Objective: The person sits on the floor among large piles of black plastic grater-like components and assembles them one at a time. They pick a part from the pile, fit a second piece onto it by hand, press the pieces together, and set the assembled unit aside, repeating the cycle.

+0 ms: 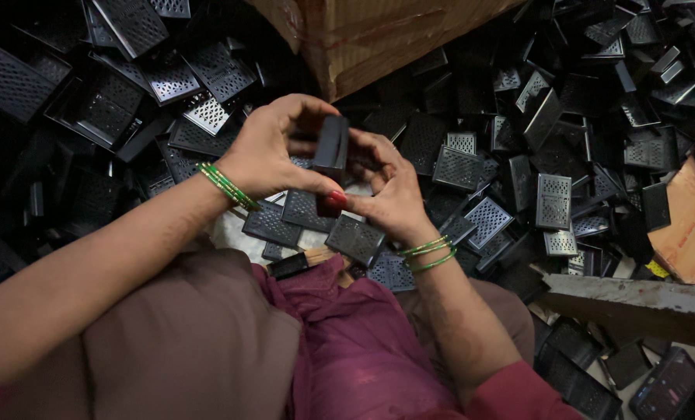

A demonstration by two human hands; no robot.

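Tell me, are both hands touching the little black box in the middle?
Touching. The head view shows the left hand and the right hand both with fingers closed around the black box.

So there's this small black rectangular part (331,148) standing upright on its narrow end, edge facing the camera, sitting pinched between the fingertips of the left hand (274,148) and the right hand (390,187), poking up above them.
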